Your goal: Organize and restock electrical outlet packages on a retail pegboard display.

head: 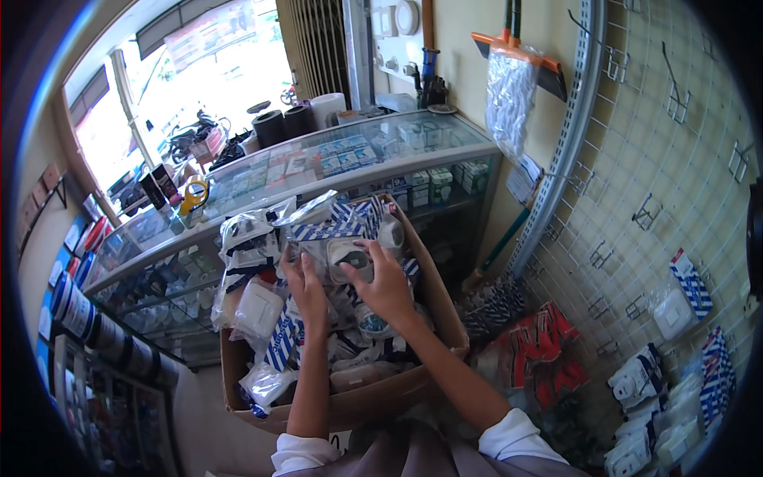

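Observation:
A clear plastic packet with a blue-and-white striped header is held up between my two hands, over an open cardboard box. Inside it shows a white electrical fitting with a rounded dark opening. My left hand grips the packet's left side, thumb in front. At the right side, my right hand has its fingers and thumb against the fitting. Similar packets fill the box, among them a white square fitting on the left and a bagged white piece at the near left corner.
A glass display counter stands behind the box, bearing a yellow tape dispenser and dark rolls. Wire grid panel with hooks rises at right. Red packets and hanging packaged fittings are below. Paint buckets stand left.

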A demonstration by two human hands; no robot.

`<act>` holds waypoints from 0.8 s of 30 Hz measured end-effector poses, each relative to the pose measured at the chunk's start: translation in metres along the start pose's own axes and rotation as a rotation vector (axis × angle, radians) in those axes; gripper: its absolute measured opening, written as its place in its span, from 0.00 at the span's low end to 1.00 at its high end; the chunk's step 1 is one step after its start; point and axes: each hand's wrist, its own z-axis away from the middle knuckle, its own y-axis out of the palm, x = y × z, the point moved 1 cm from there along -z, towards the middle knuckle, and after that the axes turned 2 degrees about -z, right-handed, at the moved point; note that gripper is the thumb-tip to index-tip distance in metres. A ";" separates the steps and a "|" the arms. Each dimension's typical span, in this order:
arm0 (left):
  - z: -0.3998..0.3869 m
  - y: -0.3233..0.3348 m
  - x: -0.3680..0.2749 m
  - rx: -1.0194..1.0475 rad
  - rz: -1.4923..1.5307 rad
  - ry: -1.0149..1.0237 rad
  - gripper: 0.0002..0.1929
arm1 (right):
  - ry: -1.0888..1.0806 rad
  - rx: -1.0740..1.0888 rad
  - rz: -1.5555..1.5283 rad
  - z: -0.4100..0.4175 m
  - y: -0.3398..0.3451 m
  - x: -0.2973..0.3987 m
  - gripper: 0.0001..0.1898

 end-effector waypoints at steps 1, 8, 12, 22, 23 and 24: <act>0.000 0.000 0.006 0.027 0.325 -0.184 0.21 | -0.010 0.009 -0.006 0.000 0.008 0.002 0.22; 0.033 0.024 -0.020 0.280 0.215 -0.156 0.23 | 0.001 -0.198 0.132 0.010 0.008 -0.010 0.30; 0.046 0.035 -0.016 0.447 0.188 -0.108 0.21 | 0.172 -0.189 0.071 0.007 -0.003 -0.023 0.22; 0.036 0.021 0.001 0.354 0.223 -0.099 0.17 | 0.123 -0.393 -0.256 0.019 -0.017 -0.016 0.16; 0.037 0.022 -0.002 0.389 0.257 -0.078 0.15 | 0.118 -0.429 -0.316 0.022 -0.020 -0.017 0.15; 0.038 0.021 -0.006 0.395 0.260 -0.078 0.15 | 0.165 -0.463 -0.438 0.024 -0.023 -0.014 0.14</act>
